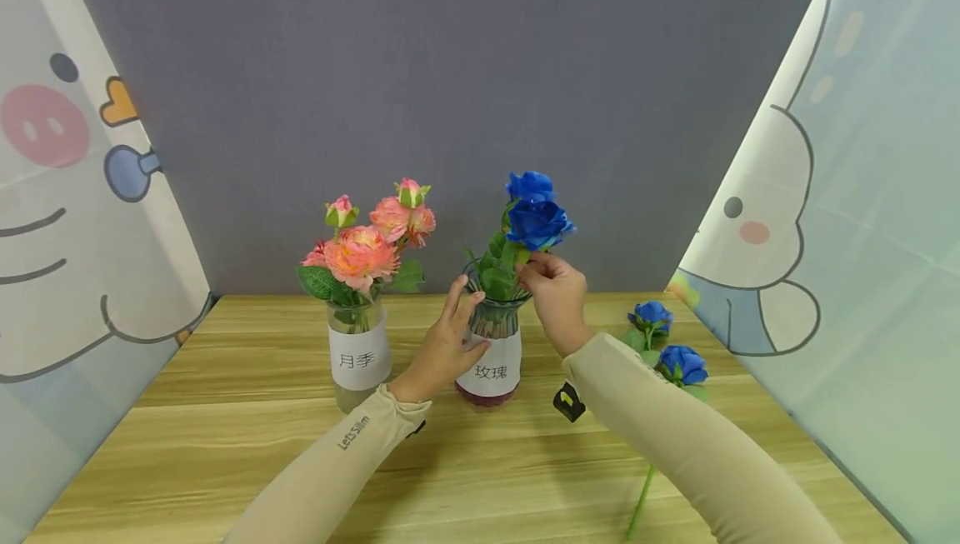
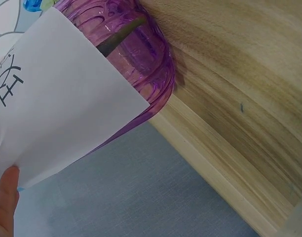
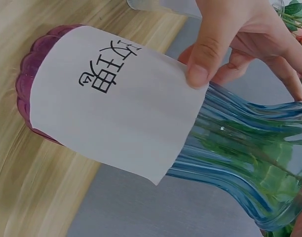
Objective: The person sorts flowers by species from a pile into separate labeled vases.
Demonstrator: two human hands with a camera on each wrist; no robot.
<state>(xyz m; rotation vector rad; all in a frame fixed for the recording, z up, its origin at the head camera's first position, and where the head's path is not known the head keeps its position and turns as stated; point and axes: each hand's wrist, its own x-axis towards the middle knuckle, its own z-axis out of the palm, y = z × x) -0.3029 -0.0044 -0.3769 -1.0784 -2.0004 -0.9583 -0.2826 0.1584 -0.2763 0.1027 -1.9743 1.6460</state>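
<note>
A ribbed glass vase [image 1: 498,323], blue above and purple at the base, stands upright with a white paper label [image 3: 111,98] round it. My left hand [image 1: 444,346] holds its side, thumb on the label and fingers up near the rim. Artificial blue roses [image 1: 540,225] with green leaves rise out of the vase's mouth. Just above the rim, my right hand [image 1: 557,298] pinches a rose among the leaves and stems; its fingertips partly hide the hold. A stem end [image 2: 122,37] shows inside the purple base in the left wrist view.
To the left stands a clear vase [image 1: 348,398] with pink flowers [image 1: 362,257] and its own label. More blue roses [image 1: 682,365] lie on the wooden table [image 1: 247,427] at right, partly behind my right sleeve. A grey panel [image 1: 450,69] closes the back, with cartoon-printed side walls.
</note>
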